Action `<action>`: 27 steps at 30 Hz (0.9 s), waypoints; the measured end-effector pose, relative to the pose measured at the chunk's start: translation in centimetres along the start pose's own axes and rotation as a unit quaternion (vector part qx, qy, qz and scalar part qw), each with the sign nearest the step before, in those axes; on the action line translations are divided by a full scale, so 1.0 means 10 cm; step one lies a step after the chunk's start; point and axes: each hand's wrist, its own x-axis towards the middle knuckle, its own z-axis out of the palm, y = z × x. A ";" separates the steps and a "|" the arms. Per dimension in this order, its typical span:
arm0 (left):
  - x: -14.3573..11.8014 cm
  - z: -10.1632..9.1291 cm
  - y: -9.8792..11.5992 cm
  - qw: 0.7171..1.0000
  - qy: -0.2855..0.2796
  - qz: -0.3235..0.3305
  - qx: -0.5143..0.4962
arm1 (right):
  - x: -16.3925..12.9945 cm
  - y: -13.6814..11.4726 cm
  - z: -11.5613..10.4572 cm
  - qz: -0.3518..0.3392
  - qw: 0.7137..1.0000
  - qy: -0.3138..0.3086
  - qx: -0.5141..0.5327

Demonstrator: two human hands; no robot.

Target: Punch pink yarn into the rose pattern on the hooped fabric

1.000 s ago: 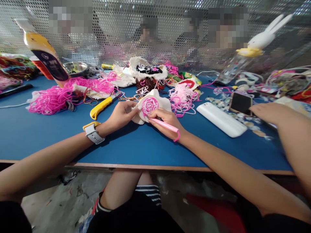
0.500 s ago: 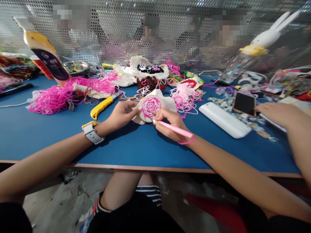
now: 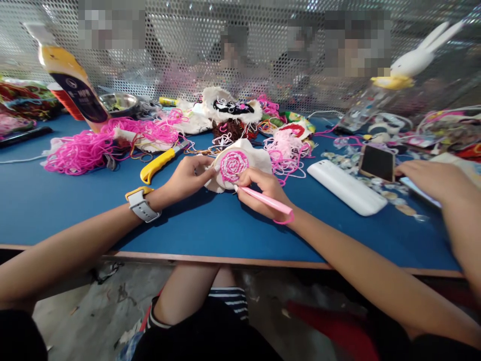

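My left hand [image 3: 193,175] grips the left edge of a round embroidery hoop [image 3: 235,165] with cream cloth stretched in it. Pink and white yarn loops form a spiral on the cloth, whose loose edges spread out to the right. A pink punch needle [image 3: 266,201] is held like a pen in my right hand [image 3: 261,193], its tip at the lower rim of the spiral. Pink yarn hangs from the tool's rear end. Left of the hoop lies a yellow utility knife [image 3: 161,164].
Bright pink yarn [image 3: 80,153], pale pink yarn [image 3: 287,148] and a glue bottle [image 3: 71,75] stand or lie around. On the right are a white power bank [image 3: 346,188], a phone [image 3: 377,162] and another person's hand [image 3: 424,173]. A perforated metal screen [image 3: 180,50] rises behind.
The rear end of the punch needle has shifted slightly left and down, with my right hand moving a little. My left hand keeps its hold on the hoop.
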 end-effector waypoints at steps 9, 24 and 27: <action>0.02 -0.01 -0.04 1.000 -0.003 -0.002 -0.008 | -0.03 -0.02 -0.02 0.049 0.998 0.028 0.036; 0.01 0.00 -0.03 1.000 -0.007 -0.014 -0.018 | -0.04 -0.01 -0.03 0.065 0.997 0.020 0.035; 0.00 -0.01 -0.01 1.000 -0.007 -0.006 -0.019 | -0.03 -0.01 -0.01 0.061 0.998 0.019 0.018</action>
